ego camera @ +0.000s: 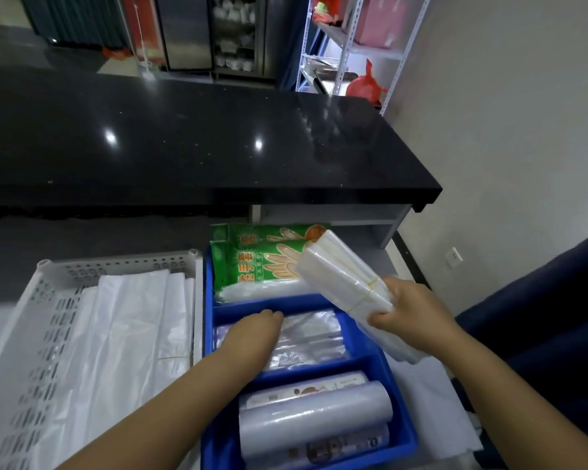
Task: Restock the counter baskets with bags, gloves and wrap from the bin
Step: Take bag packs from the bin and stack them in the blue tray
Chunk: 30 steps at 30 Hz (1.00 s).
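Bundles of clear bags (350, 293), bound with a yellow band, are gripped in the right hand (409, 315), fingers wrapped around the middle, and held tilted above the right rim of the blue tray (375, 359). The tray is split into three sections. In the far section, green glove packets (252, 257) are stood against the back wall. In the middle section, flat clear bags (311, 337) are lain, and the left hand (257, 330) is placed on them palm down, fingers narrow and curled under; whether anything is pinched cannot be told. In the near section, rolls of wrap (314, 412) are stacked side by side, filling it to the rim. Just left of the tray, touching its edge, a white perforated basket (45, 300) is filled with white bags (116, 334). Beyond the tray, a black counter (184, 137) is seen, its top bare, with an open shelf below its near edge.
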Motion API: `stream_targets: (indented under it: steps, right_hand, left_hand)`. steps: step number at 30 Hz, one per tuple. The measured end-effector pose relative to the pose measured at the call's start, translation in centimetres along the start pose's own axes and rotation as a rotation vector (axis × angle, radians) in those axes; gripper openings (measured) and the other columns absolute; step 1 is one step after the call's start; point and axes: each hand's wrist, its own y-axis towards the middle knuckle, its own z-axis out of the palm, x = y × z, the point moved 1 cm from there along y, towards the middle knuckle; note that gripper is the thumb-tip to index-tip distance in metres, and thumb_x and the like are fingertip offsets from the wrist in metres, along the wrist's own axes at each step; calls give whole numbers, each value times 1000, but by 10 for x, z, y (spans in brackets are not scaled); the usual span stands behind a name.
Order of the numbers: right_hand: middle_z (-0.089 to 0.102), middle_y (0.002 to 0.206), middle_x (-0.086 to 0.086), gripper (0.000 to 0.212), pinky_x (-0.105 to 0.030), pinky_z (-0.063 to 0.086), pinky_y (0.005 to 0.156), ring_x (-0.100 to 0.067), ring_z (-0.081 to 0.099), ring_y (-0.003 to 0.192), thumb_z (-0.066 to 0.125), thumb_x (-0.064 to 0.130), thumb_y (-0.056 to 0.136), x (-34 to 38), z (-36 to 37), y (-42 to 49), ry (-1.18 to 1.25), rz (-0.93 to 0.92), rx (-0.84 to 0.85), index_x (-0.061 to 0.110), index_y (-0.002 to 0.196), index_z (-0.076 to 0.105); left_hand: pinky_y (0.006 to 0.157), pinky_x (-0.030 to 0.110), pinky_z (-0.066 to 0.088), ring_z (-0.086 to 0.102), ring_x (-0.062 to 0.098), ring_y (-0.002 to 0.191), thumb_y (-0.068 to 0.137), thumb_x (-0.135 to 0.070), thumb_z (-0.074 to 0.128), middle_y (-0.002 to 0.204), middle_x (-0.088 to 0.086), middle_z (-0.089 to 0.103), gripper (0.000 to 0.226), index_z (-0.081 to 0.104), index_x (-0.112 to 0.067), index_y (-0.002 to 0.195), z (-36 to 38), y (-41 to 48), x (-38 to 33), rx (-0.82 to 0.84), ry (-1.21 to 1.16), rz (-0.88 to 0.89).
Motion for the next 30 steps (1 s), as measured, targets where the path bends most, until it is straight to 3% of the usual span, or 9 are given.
stream_targets:
  steps: [3, 5, 10, 14, 18, 21, 25, 28, 30]
  right_hand:
    - [57, 75, 16, 32, -15, 40, 54, 1, 56, 68, 71, 39, 72, -3, -2, 3, -50, 4, -11, 46, 88, 44]
    - [56, 74, 18, 32, -13, 39, 53, 3, 56, 68, 71, 40, 72, -6, -4, 6, -62, 0, -18, 44, 91, 45]
    - [53, 73, 19, 32, -16, 39, 54, 3, 54, 69, 72, 39, 73, -5, -9, 19, -83, -50, -7, 39, 94, 48]
    - [56, 74, 15, 28, -18, 40, 53, -1, 55, 67, 70, 37, 75, 4, -16, 33, -118, -154, 7, 36, 93, 49]
    - [59, 81, 12, 30, -24, 51, 61, -7, 59, 72, 70, 36, 75, 11, -19, 45, -113, -238, 24, 34, 97, 51]
    - [57, 80, 14, 31, -20, 46, 58, -5, 58, 73, 71, 37, 73, 10, -20, 52, -107, -289, 43, 35, 97, 50]
    - [56, 79, 15, 33, -22, 45, 57, -4, 55, 70, 71, 40, 72, 13, -20, 56, -145, -343, 50, 36, 98, 51]
    - [63, 83, 12, 35, -30, 54, 62, -11, 60, 74, 69, 44, 72, 20, -21, 56, -183, -391, 60, 35, 101, 52]
    - [65, 83, 10, 35, -27, 51, 57, -11, 59, 72, 68, 45, 73, 28, -18, 56, -203, -464, 54, 34, 103, 53]
  left_hand:
    - [50, 37, 36, 62, 30, 79, 79, 0, 56, 120, 11, 48, 30, 52, -10, 107, 0, 3, -3, -4, 62, -61]
    - [45, 35, 28, 60, 29, 76, 79, -3, 56, 120, 11, 48, 20, 55, -11, 98, -1, 4, -6, -3, 88, -65]
    - [74, 35, 39, 50, 26, 98, 81, -13, 56, 107, 6, 53, 18, 58, -12, 99, -8, 2, -11, -112, 106, 31]
    - [81, 38, 42, 51, 28, 100, 92, -20, 48, 111, 9, 53, 20, 54, -12, 109, -7, -2, -16, -42, -38, -56]
    - [81, 38, 45, 57, 29, 98, 89, -12, 48, 112, 10, 59, 22, 51, -11, 111, -10, -3, -16, -68, -59, -123]
    - [81, 36, 44, 56, 28, 99, 87, -18, 49, 109, 10, 64, 21, 57, -12, 106, -8, -6, -18, -42, -14, -94]
    - [79, 37, 45, 51, 28, 103, 87, -19, 48, 111, 10, 57, 22, 61, -14, 105, -12, -13, -20, 3, -153, -113]
    - [61, 32, 38, 56, 28, 89, 87, -22, 46, 106, 7, 59, 15, 53, -20, 100, -20, -23, -25, -9, -234, -118]
    - [53, 30, 32, 56, 24, 77, 87, -28, 47, 96, 4, 63, 7, 45, -26, 93, -23, -34, -28, -16, -254, -113]
